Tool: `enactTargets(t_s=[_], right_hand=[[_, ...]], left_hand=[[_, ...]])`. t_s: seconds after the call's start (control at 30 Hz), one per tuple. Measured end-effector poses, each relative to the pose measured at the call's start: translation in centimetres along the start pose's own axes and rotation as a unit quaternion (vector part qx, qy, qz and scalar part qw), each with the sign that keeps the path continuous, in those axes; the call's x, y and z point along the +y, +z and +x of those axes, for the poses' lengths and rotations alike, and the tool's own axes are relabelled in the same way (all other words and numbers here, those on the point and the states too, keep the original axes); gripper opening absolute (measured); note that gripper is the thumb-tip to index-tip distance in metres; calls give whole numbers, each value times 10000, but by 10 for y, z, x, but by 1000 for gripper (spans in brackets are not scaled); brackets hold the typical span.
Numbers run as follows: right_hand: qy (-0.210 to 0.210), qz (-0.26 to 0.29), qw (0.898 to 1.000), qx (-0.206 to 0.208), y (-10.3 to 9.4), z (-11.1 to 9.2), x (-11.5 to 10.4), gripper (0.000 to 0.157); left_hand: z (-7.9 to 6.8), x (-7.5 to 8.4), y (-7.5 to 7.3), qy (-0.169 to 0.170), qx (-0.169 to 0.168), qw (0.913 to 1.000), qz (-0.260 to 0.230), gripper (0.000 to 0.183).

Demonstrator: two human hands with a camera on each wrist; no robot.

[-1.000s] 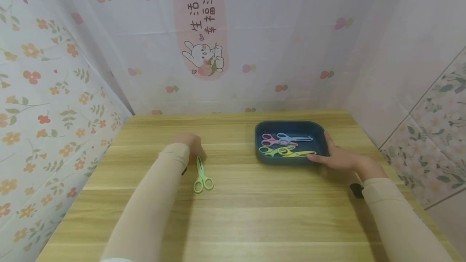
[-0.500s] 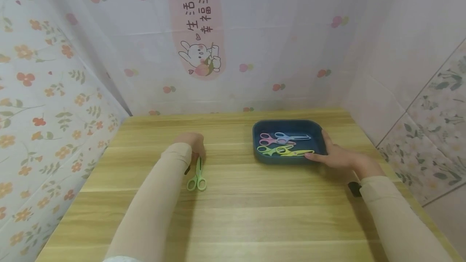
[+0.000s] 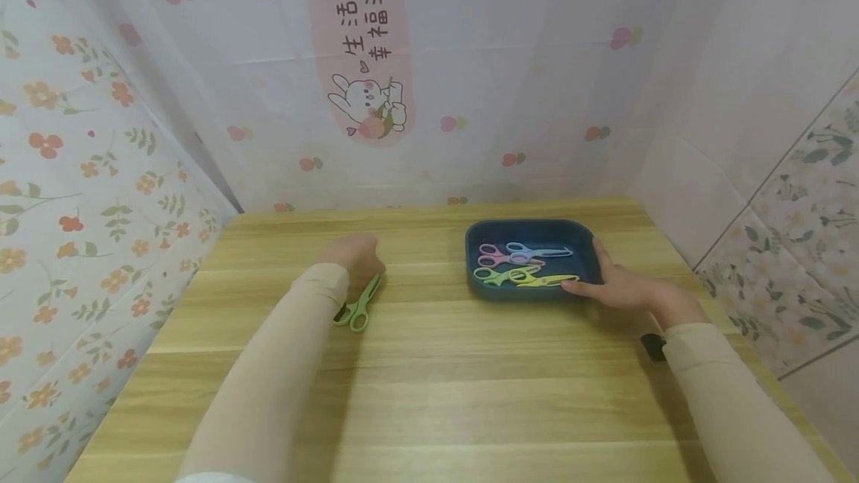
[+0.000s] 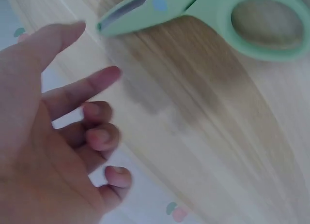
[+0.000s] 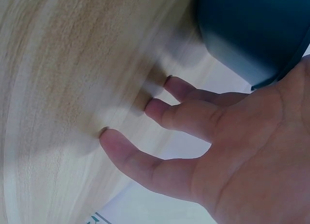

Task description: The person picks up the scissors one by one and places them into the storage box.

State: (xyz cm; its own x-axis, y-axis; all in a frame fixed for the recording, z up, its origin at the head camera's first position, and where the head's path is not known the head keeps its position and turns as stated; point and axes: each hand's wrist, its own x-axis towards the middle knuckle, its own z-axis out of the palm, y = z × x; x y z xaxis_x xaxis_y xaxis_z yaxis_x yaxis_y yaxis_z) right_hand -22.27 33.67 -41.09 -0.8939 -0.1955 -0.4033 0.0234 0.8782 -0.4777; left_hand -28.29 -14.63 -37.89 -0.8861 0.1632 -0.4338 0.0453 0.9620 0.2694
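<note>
In the head view my left hand [image 3: 356,256] is over the left part of the table, beside a pair of green scissors [image 3: 362,305]. The scissors' tip points away to the right, and their handle loops lie partly behind the sleeve. The left wrist view shows the left hand's thumb and index finger spread, with a small gap between the thumb and the tip of the green scissors [image 4: 208,11]; the other fingers are loosely bent. My right hand [image 3: 624,288] holds the right front corner of a dark blue tray [image 3: 473,285], thumb over the front rim. Its lower fingers [image 5: 179,117] reach toward the tabletop.
Inside the tray lie pink scissors [image 3: 492,256], light blue scissors [image 3: 537,253], green scissors [image 3: 498,275] and yellow scissors [image 3: 537,279]. The wood-grain table [image 3: 456,393] ends at a printed curtain [image 3: 470,95] at the back, with floral cloth at the left [image 3: 87,192].
The green scissors by my left hand have turned, their handles swinging left and away, their tip now to the right. The right hand stays on the tray.
</note>
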Motion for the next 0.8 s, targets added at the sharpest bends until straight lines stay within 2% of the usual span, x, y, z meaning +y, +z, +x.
enactTargets(t_s=[0.07,0.17,0.33,0.47,0.8], right_hand=[[0,-19,10000,-7,0,0,1,134],[-8,-9,10000,-19,0,0,1,134],[-13,-29,10000,12,0,0,1,134],[-14,8,10000,-25,0,0,1,133],[12,-75,10000,-43,1,2,1,134]], left_hand=[[-5,-2,-1,-11,-44,10000,88,29],[-15,-5,-2,157,-82,9984,531,41],[-34,-13,3,338,-117,9949,943,39],[-43,-19,11,406,17,9930,1105,43],[-55,-27,41,86,369,9871,1553,54]])
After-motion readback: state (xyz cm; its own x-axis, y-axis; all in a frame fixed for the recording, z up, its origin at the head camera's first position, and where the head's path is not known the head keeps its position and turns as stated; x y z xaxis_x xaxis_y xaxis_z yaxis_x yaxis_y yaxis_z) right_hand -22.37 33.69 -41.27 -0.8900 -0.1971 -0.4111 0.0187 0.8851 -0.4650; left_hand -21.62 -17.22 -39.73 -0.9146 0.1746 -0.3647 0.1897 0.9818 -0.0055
